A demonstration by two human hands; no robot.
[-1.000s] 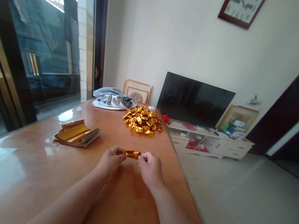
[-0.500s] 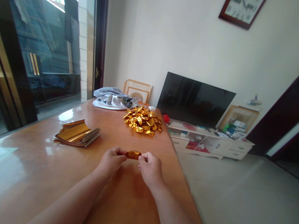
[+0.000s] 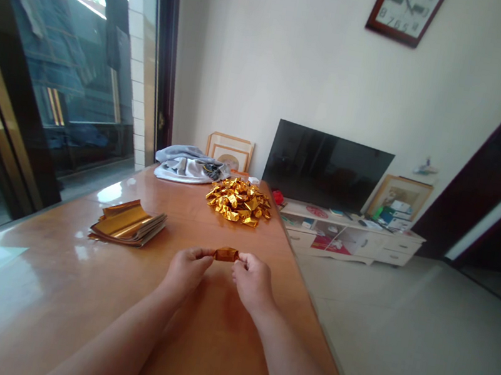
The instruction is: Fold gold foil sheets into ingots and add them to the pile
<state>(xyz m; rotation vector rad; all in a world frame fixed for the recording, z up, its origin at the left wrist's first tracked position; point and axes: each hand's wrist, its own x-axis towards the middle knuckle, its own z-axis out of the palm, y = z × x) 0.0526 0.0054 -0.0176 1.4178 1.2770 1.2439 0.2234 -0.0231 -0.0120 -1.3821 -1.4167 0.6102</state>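
A small folded piece of gold foil paper (image 3: pixel 226 254) is stretched between my hands, just above the wooden table (image 3: pixel 199 357). My left hand (image 3: pixel 188 269) pinches its left end between thumb and fingers. At the other end, my right hand (image 3: pixel 252 282) is closed in the same kind of pinch. Beyond them lies a heap of folded gold foil pieces (image 3: pixel 239 202). To the left rests a stack of flat gold foil sheets (image 3: pixel 127 223), with the top ones curling upward.
Light grey cloth (image 3: pixel 187 166) lies bundled at the table's far end, near leaning picture frames (image 3: pixel 229 151). A television (image 3: pixel 327 169) stands on a white cabinet (image 3: pixel 360 243) past the right edge. Sliding glass doors (image 3: pixel 59 75) run along the left.
The foil piece has risen slightly and turned a little between my fingers. Both hands keep their pinch, and the heap and stack lie as before.
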